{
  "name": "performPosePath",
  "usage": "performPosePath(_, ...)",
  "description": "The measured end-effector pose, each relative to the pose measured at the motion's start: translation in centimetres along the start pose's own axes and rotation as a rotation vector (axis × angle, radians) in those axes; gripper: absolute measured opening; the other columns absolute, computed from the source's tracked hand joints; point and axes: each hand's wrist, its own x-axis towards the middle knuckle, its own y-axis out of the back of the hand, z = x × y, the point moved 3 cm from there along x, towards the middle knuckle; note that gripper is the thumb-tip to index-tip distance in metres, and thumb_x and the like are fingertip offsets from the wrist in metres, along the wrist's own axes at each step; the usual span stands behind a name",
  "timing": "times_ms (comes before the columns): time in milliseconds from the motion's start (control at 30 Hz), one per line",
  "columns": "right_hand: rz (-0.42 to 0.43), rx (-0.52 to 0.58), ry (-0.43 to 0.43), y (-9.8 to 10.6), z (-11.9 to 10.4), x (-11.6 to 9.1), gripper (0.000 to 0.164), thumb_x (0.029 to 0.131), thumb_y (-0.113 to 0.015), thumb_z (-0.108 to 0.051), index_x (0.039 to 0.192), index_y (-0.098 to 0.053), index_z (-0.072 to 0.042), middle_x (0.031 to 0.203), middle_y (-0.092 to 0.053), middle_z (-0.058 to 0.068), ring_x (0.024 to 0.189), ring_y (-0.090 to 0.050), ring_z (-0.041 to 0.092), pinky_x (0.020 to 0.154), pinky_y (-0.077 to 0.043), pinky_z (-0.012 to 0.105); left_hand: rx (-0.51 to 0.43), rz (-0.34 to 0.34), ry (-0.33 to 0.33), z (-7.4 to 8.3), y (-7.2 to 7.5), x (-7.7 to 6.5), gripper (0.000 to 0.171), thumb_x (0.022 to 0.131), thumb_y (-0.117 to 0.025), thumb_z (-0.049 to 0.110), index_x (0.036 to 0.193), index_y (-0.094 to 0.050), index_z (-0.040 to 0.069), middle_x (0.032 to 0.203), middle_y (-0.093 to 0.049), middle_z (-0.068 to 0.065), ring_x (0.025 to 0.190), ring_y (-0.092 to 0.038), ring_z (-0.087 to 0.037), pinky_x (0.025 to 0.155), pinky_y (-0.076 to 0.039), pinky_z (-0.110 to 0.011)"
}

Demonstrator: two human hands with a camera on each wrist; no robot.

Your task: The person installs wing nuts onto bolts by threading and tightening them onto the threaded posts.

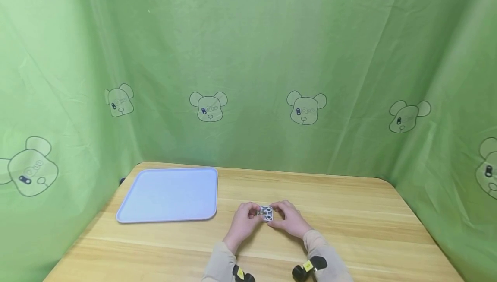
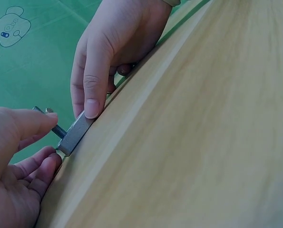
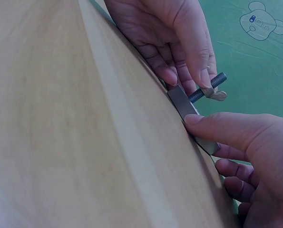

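A small square metal block (image 1: 268,218) with round holes in its top lies flat on the table between the two hands. From it rises a dark threaded stud (image 3: 219,78), which carries a brass-coloured wing nut (image 3: 219,95) partway up. My left hand (image 1: 243,222) pinches the wing nut, thumb against its near side; its lower fingers curl close to the block's left end. On the opposite side my right hand (image 1: 292,221) grips the block by its edges, with the thumb (image 3: 198,122) on the near face. The fingers hide part of the stud's base.
A pale blue-white tray (image 1: 171,195) lies at the left rear of the wooden table (image 1: 349,213). Green curtains (image 1: 256,57) printed with bear heads surround the table at the back and sides. Each forearm wears a black wrist camera (image 1: 300,272).
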Motion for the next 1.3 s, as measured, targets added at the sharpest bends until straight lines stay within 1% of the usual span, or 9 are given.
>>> performPosePath(167,0.001,-0.002,-0.009,-0.04,0.02,-0.03,0.052,0.072,-0.083,-0.033,0.116,-0.065,-0.012,0.1,-0.056,0.001,0.089,-0.045,0.013,0.08,-0.038,0.029,0.016,-0.006,0.003,-0.04,-0.08,-0.01,0.018,0.086,-0.069,0.012,0.102,-0.067,0.003,0.103,-0.058,-0.012,0.09,-0.054,-0.016,0.078,-0.048,-0.024)
performPosePath(367,-0.005,0.0,-0.008,-0.04,0.07,-0.01,0.052,0.072,-0.083,-0.033,0.117,-0.064,-0.011,0.1,-0.056,0.001,0.088,-0.045,0.013,0.079,-0.038,0.027,0.019,-0.007,0.003,-0.07,-0.12,-0.01,0.02,0.088,-0.067,0.012,0.106,-0.068,0.004,0.106,-0.059,-0.011,0.094,-0.056,-0.017,0.083,-0.052,-0.032)
performPosePath(500,-0.006,0.001,-0.009,-0.04,0.1,-0.03,0.053,0.072,-0.083,-0.033,0.117,-0.064,-0.011,0.1,-0.055,0.001,0.088,-0.045,0.013,0.078,-0.039,0.027,0.02,-0.001,0.004,-0.23,-0.21,0.09,0.021,0.088,-0.066,0.011,0.108,-0.067,0.004,0.105,-0.059,-0.011,0.094,-0.056,-0.016,0.082,-0.05,-0.029)
performPosePath(633,-0.006,0.004,-0.015,-0.07,0.19,-0.05,0.054,0.072,-0.083,-0.032,0.118,-0.064,-0.011,0.1,-0.056,0.001,0.088,-0.045,0.013,0.078,-0.039,0.027,-0.07,0.01,0.037,-0.25,-0.19,0.13,0.028,0.086,-0.066,0.006,0.111,-0.06,-0.002,0.103,-0.059,-0.014,0.09,-0.057,-0.016,0.077,-0.051,-0.024)
performPosePath(767,-0.006,0.005,-0.015,-0.1,0.21,-0.05,0.054,0.072,-0.083,-0.032,0.118,-0.064,-0.011,0.099,-0.056,0.001,0.088,-0.045,0.014,0.078,-0.039,0.026,-0.133,0.033,0.071,-0.11,-0.06,0.04,0.026,0.081,-0.067,0.002,0.103,-0.053,-0.003,0.1,-0.06,-0.015,0.086,-0.058,-0.016,0.074,-0.052,-0.023)
performPosePath(867,-0.006,0.006,-0.015,-0.12,0.23,-0.03,0.054,0.072,-0.083,-0.032,0.118,-0.064,-0.011,0.099,-0.056,0.001,0.087,-0.045,0.014,0.078,-0.039,0.026,-0.1,0.043,0.067,0.03,0.06,-0.05,0.022,0.078,-0.068,0.002,0.095,-0.053,-0.001,0.098,-0.058,-0.012,0.086,-0.057,-0.016,0.074,-0.051,-0.024)
performPosePath(967,-0.006,0.01,-0.015,-0.12,0.23,0.0,0.054,0.072,-0.083,-0.032,0.118,-0.064,-0.011,0.099,-0.055,0.001,0.087,-0.045,0.014,0.078,-0.039,0.026,-0.072,0.04,0.054,0.1,0.1,-0.08,0.019,0.077,-0.069,0.002,0.092,-0.056,0.0,0.099,-0.056,-0.011,0.088,-0.056,-0.017,0.076,-0.051,-0.023)
performPosePath(1167,-0.006,0.016,-0.02,-0.08,0.15,-0.02,0.054,0.072,-0.083,-0.031,0.118,-0.064,-0.011,0.1,-0.056,0.001,0.089,-0.046,0.014,0.079,-0.039,0.027,-0.062,0.017,0.041,0.06,0.08,-0.08,0.024,0.075,-0.072,0.003,0.096,-0.061,-0.001,0.103,-0.056,-0.014,0.09,-0.057,-0.02,0.076,-0.05,-0.021)
performPosePath(1300,-0.005,0.021,-0.018,0.0,-0.03,-0.04,0.054,0.072,-0.083,-0.031,0.118,-0.064,-0.011,0.101,-0.057,0.002,0.09,-0.047,0.014,0.081,-0.041,0.029,-0.046,0.006,0.025,-0.03,0.04,-0.01,0.026,0.077,-0.075,0.006,0.099,-0.063,0.0,0.105,-0.056,-0.014,0.092,-0.055,-0.021,0.076,-0.049,-0.021)
